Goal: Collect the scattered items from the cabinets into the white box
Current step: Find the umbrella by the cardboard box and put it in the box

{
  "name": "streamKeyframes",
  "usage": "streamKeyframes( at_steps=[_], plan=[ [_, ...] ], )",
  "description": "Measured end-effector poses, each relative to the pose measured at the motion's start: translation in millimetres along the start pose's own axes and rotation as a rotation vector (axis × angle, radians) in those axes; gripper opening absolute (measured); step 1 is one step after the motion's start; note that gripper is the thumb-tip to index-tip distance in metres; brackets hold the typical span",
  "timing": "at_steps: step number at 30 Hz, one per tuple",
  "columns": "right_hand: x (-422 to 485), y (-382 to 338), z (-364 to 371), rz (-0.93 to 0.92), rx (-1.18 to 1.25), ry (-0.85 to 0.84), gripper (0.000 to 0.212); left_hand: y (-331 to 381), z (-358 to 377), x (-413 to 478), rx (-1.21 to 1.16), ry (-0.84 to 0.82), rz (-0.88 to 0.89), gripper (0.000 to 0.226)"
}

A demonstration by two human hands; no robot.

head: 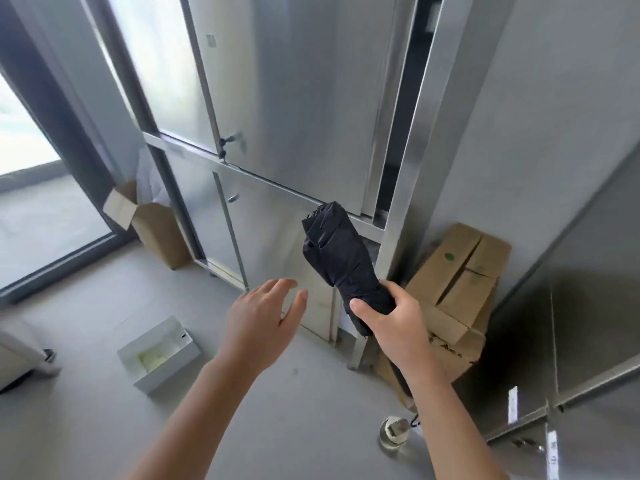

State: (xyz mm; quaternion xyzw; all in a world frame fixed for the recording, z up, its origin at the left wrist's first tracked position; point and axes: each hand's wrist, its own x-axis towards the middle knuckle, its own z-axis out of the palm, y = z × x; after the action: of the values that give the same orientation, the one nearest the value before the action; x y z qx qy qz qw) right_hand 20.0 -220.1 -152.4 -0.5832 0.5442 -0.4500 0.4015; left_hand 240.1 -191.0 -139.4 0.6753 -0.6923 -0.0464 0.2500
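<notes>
Black folded umbrella (341, 261) gripped in right hand (398, 317); left hand (263, 320) empty, fingers spread.

Cannot make out the pale stuff (152, 358) in the box (173, 371) — nor read the labels (551, 453), nor follow the umbrella (341, 258) below the right hand (391, 318).

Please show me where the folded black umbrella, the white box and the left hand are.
folded black umbrella (337, 258): head view, on its wrapped fabric.
white box (173, 370): head view, on its outer front wall.
left hand (263, 320): head view, on its back.
</notes>
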Motion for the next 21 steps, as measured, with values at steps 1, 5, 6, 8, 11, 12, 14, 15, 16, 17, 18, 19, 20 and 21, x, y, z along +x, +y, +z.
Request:
streamKeyframes(
  at_steps=[1,5,6,8,11,12,14,15,16,17,18,19,20,21],
  plan=[
    [-2.4,-2.9,14.2,0.001,0.008,-0.023,0.022,-12.8,-7.7,-9.1,-0.002,0.010,-0.025,0.054],
    [-19.2,-15.9,76.6,0.008,0.017,-0.121,0.019,-66.4,-39.4,-52.0,0.017,0.034,-0.131,0.056],
    [-25.5,-20.2,92.9,0.013,0.029,-0.147,0.017,-80.3,-47.3,-63.8,0.016,0.036,-0.167,0.057],
    [-38.4,-29.7,124.4,0.008,0.038,-0.204,0.016,-107.3,-61.9,-86.5,0.021,0.062,-0.230,0.053],
    [-59.6,-44.3,169.8,0.014,0.078,-0.288,0.016,-144.8,-81.5,-117.4,0.036,0.094,-0.308,0.045],
    [-67.1,-49.0,184.9,0.012,0.103,-0.316,0.015,-156.4,-88.0,-127.3,0.033,0.097,-0.336,0.044],
    [-78.1,-55.6,212.4,0.005,0.116,-0.365,0.015,-177.6,-98.7,-142.8,0.026,0.103,-0.381,0.045],
    [-83.1,-57.5,225.0,0.008,0.113,-0.392,0.015,-187.3,-103.4,-149.9,0.026,0.108,-0.397,0.045],
    [-87.6,-59.3,237.2,0.011,0.118,-0.420,0.015,-196.4,-108.1,-156.9,0.033,0.115,-0.413,0.043],
    [-90.6,-61.0,248.8,0.015,0.125,-0.445,0.015,-205.6,-112.5,-163.7,0.044,0.127,-0.429,0.042],
    [-91.5,-62.3,260.3,0.018,0.123,-0.468,0.015,-214.8,-116.7,-169.4,0.056,0.141,-0.447,0.040],
    [-90.5,-63.3,271.6,0.018,0.111,-0.490,0.016,-223.7,-120.7,-173.3,0.068,0.154,-0.468,0.040],
    [-87.4,-63.9,283.3,0.014,0.093,-0.510,0.018,-232.8,-124.3,-175.3,0.077,0.164,-0.493,0.041],
    [-83.0,-64.2,295.1,0.011,0.074,-0.527,0.020,-242.1,-127.4,-176.2,0.083,0.171,-0.520,0.041]
  ],
)
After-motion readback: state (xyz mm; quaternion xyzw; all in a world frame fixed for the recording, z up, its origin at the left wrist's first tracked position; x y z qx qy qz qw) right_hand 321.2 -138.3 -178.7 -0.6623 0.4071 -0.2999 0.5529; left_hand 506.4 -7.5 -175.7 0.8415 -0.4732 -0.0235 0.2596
